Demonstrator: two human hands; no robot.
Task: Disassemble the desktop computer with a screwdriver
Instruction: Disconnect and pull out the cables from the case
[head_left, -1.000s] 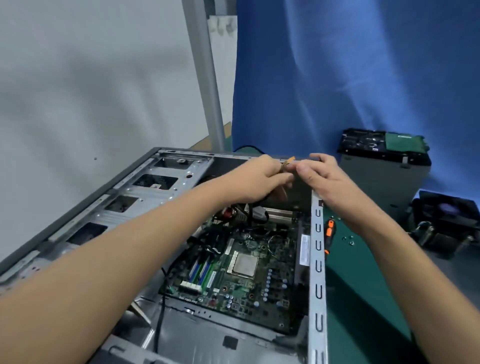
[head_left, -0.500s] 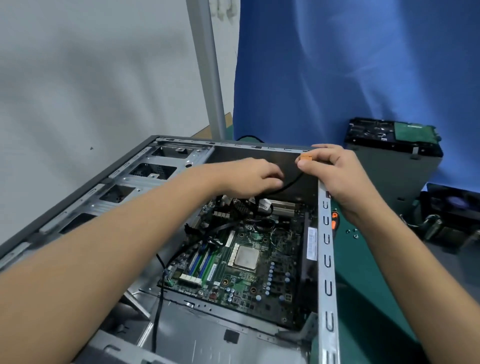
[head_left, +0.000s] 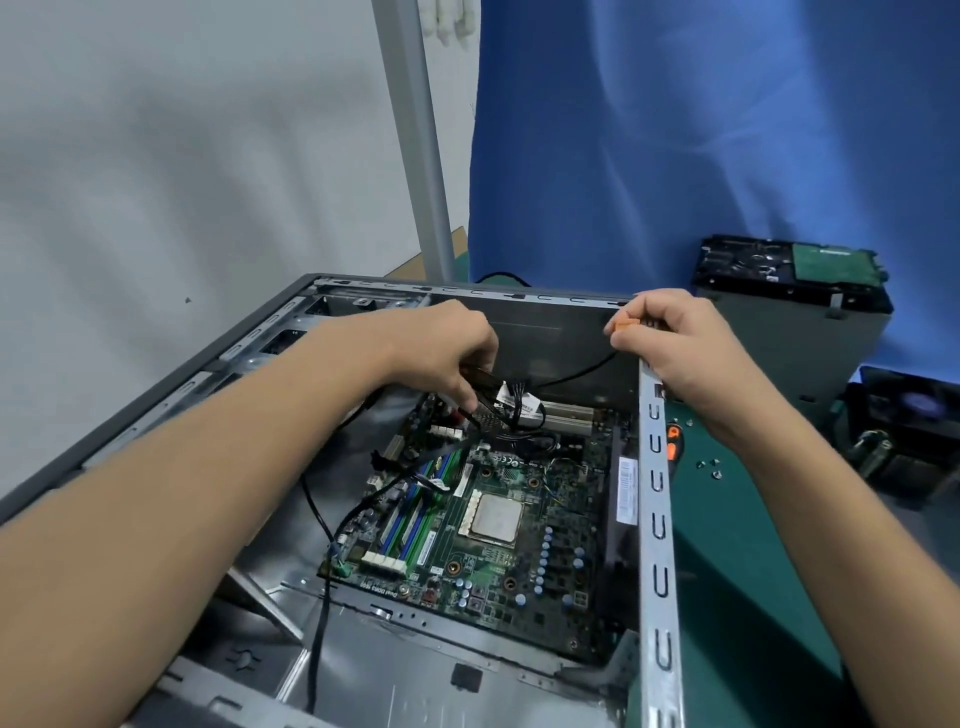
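Just the one view for us here: a wide-angle cam worn on the head, facing forward and tilted down into the open case (head_left: 655, 519). It sits close, so both forearms (head_left: 208, 493) run in from the bottom corners, and the left hand (head_left: 441, 353) and right hand (head_left: 675, 345) land around mid-frame. We're near enough to make out the orange plug (head_left: 623, 326) the right one pinches and the cables (head_left: 488, 397) the left one grips. The board (head_left: 493, 519) sits low centre, with the desk (head_left: 737, 561) to the right, and the wall (head_left: 182, 156) and blue curtain (head_left: 701, 130) up top.
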